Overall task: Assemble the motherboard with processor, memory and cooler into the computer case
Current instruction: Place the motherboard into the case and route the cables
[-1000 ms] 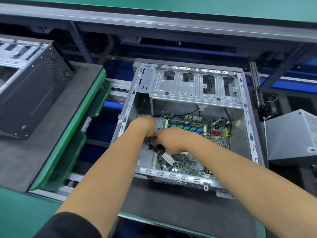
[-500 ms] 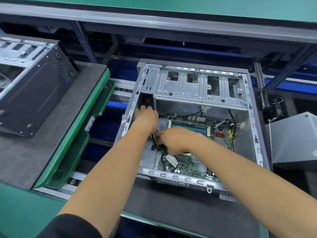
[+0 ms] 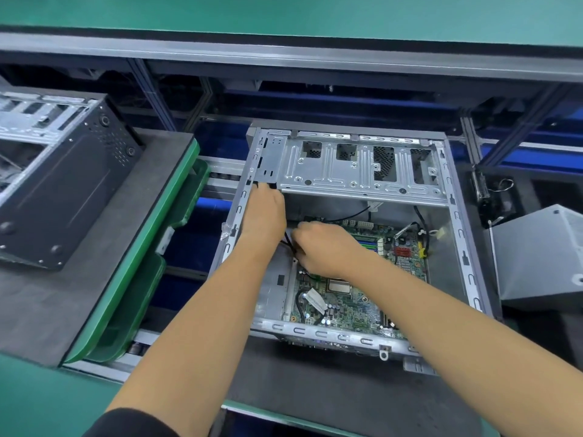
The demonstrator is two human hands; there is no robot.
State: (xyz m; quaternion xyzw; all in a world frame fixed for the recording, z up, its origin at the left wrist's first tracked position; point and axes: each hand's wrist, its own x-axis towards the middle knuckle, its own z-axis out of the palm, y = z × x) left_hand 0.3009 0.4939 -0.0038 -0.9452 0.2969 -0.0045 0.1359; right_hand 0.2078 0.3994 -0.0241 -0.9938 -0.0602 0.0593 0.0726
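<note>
An open silver computer case point(image 3: 457, 234) lies on a dark grey pad point(image 3: 331, 389) in the middle. A green motherboard point(image 3: 350, 307) sits on the case floor, with the processor socket point(image 3: 339, 285) and memory sticks point(image 3: 367, 242) showing. My left hand point(image 3: 263, 216) reaches into the far left corner; its fingertips are hidden under the drive cage point(image 3: 356, 171). Just right of it, my right hand point(image 3: 325, 247) pinches a black cable point(image 3: 287, 239) above the board's left edge. No cooler shows on the board.
A second, black case point(image 3: 63, 190) lies on another grey pad at the left, beside a green tray point(image 3: 148, 257). At the right edge stands a grey metal box point(image 3: 542, 257). Conveyor rails and aluminium frames run behind the case.
My left hand has moved away from me into the case's far left corner, under the drive cage. My right hand followed along the black cable, uncovering the processor socket.
</note>
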